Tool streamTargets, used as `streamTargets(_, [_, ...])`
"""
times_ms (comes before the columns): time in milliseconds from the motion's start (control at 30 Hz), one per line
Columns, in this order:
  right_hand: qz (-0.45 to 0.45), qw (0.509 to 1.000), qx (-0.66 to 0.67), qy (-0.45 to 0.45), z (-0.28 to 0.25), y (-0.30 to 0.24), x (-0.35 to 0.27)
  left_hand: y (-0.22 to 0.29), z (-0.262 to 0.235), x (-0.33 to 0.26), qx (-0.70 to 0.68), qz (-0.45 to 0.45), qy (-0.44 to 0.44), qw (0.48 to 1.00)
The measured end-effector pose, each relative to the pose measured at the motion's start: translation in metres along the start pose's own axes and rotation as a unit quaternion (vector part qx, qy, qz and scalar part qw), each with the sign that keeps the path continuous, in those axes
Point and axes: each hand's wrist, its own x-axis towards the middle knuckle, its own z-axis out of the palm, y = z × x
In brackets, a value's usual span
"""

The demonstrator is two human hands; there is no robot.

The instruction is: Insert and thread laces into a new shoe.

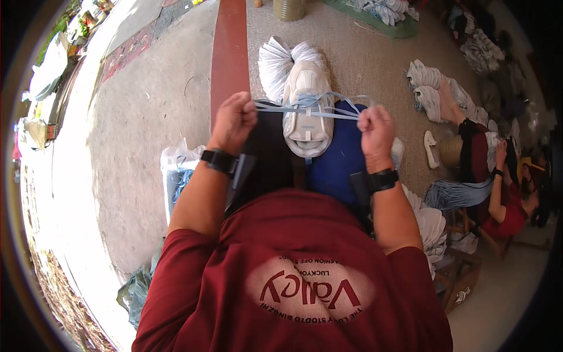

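Note:
A white and beige sneaker (303,132) lies over my knees, its toe pointing away from me. Light blue laces (334,115) run out from both sides of it. My left hand (236,119) is closed on the lace end to the left of the shoe. On the other side, my right hand (376,129) pinches the lace end there, and both strands look stretched nearly straight across the tongue. Beyond the toe lies a fanned stack of white pleated pieces (274,70), partly hidden by the shoe.
A clear plastic bag (171,170) with blue laces stands by my left forearm. To the right, another person (504,199) sits among piles of white shoe pieces (427,76) and a bundle of blue laces (457,193). A metal tin (290,9) stands ahead.

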Motion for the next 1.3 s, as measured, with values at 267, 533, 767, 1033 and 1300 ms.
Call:
streamTargets(267, [0.088, 0.958, -0.190, 0.199, -0.242, -0.087, -0.009, 0.154, -0.259, -0.155, 0.093, 0.252, 0.431, 0.861])
streamTargets(533, [-0.076, 0.849, -0.514, -0.100, -0.018, -0.002, 0.017, 0.013, -0.048, 0.002, 0.644, 0.222, 0.140, 0.719])
streamTargets(767, [-0.059, 0.826, -0.559, -0.053, 0.044, 0.041, 0.024, -0.030, 0.038, 0.041, 0.749, 0.158, -0.014, 0.644])
streamTargets(1033, [0.052, 0.962, -0.267, -0.022, 0.037, 0.061, 0.039, -0.044, 0.030, 0.056, 0.556, 0.089, 0.031, 0.826])
streamTargets(1300, [0.248, 0.956, 0.028, -0.153, 0.020, 0.038, 0.054, -0.022, 0.040, 0.052, 0.406, -0.044, -0.075, 0.910])
